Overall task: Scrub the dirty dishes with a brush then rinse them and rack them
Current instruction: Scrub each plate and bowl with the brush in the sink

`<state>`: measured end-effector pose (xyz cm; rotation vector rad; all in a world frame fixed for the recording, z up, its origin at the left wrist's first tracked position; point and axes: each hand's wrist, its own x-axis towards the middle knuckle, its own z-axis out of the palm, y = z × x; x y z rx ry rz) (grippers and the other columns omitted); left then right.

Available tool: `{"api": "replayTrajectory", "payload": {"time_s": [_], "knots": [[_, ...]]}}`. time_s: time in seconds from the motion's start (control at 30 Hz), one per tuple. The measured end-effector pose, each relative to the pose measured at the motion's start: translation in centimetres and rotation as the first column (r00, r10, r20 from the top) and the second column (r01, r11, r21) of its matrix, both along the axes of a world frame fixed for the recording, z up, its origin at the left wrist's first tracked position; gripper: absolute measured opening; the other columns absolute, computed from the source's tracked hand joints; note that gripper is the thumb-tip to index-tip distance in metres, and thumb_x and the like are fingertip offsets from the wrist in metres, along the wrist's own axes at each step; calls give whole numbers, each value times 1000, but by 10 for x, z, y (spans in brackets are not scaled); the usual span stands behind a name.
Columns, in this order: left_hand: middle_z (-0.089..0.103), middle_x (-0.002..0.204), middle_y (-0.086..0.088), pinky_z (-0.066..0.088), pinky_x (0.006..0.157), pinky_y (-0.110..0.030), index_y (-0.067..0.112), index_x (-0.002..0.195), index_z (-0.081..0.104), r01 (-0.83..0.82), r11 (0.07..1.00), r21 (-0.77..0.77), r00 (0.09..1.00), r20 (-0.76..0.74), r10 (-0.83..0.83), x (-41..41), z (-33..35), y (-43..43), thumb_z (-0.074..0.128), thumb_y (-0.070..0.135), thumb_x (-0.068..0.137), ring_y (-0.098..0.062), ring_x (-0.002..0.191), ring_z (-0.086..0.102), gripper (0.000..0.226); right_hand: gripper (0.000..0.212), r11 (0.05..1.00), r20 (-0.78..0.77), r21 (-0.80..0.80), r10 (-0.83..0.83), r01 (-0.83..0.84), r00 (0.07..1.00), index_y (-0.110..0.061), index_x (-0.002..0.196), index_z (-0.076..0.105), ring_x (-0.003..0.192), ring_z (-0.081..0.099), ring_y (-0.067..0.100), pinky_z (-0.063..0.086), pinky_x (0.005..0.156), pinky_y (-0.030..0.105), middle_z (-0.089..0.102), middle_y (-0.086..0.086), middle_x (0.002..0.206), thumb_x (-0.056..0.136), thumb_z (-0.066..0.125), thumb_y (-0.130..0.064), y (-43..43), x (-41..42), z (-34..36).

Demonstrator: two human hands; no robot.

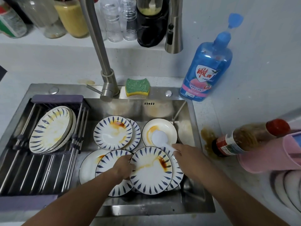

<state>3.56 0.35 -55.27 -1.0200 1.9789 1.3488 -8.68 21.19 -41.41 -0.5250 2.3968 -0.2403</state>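
**Head view: washing-up in the steel basin**

The left hand (124, 167) reached into the stainless sink (162, 109), and its curled fingers gripped the left rim of a blue-petal plate (151, 170) streaked with red-brown sauce. That plate lay on top of a loose pile at the front of the basin, overlapping other plates on both sides.

The right hand (184, 152) was closed round the handle of a white brush (159, 137). The brush's round head rested on a plain white plate (169, 128) smeared with orange, at the back right of the basin.

Behind the left hand, another petal plate (112, 133) carried a dark red stain near its far edge and sat over a second plate of the same pattern.

On the left, a drying rack (40, 170) of metal bars spanned the sink. A small stack of racked plates (52, 129) leaned in it, with yellow marks showing on the front one.

A green and yellow sponge (137, 87) lay on the sink ledge, just beside the base of the faucet (104, 56). A blue dish soap bottle (206, 69) stood at the back right corner. On the counter to the right, a sauce bottle (244, 140) with a red cap lay on its side, with a brown spill (205, 137) at its base.
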Motion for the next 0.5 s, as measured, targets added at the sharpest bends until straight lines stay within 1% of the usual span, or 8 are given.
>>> {"api": "replayTrajectory", "payload": {"time_s": [0.07,0.13,0.2,0.33,0.4,0.43,0.47,0.5], "knots": [[63,82,-4,57,68,-29,-5,130,56,22,999,24,1000,-4,-22,-3,0,4,41,-12,102,-11,66,61,33,37,1000,-3,6,1,-1,1000,-35,141,50,101,61,19,53,92,40,66,-5,119,108,34,-36,-2,-1,1],[62,90,-3,53,67,-22,0,133,54,29,997,66,1000,-14,-28,-4,1,11,35,-10,104,-13,75,59,36,38,1000,-4,13,1,-1,1000,-36,142,49,99,61,18,53,91,40,66,-5,116,108,34,-37,-3,-1,0],[60,91,-1,51,65,-20,1,129,58,-15,1000,-3,999,-43,15,-4,-4,15,44,-7,101,-16,78,57,33,38,1000,1,13,-11,11,1000,-37,142,48,97,61,17,53,90,40,65,-5,114,107,34,-37,-4,-1,-1],[63,95,-2,58,78,-35,8,121,65,-7,995,-98,995,-104,-3,-5,-14,22,55,0,94,-22,83,63,29,41,999,6,12,-46,46,999,-39,146,46,99,61,17,54,89,39,65,-5,120,107,36,-39,-5,-1,-2],[67,98,-6,60,83,-38,18,106,65,14,994,-112,992,-122,-27,-10,-16,26,56,1,93,-32,91,68,23,39,999,9,4,-53,53,999,-39,144,47,95,63,17,56,85,40,66,-5,115,106,36,-39,-6,-1,0],[68,95,-9,60,79,-35,20,99,63,23,992,-122,990,-133,-39,-12,-17,28,55,0,94,-34,91,69,22,38,998,12,-3,-60,60,998,-40,143,48,92,64,17,57,83,41,66,-5,112,106,36,-39,-6,-2,0],[67,90,-9,59,70,-28,20,97,62,18,990,-142,990,-134,-37,-15,-16,30,53,-4,95,-31,82,67,26,38,998,16,-10,-70,70,997,-40,143,48,90,65,17,59,79,41,66,-5,111,106,37,-39,-7,-2,1],[65,86,-6,53,60,-22,18,101,64,4,993,-115,989,-143,-21,-17,-16,31,50,-6,96,-25,73,62,29,38,997,18,-16,-80,80,997,-40,143,48,88,65,17,59,76,40,66,-5,110,106,37,-38,-8,-3,1]]}}
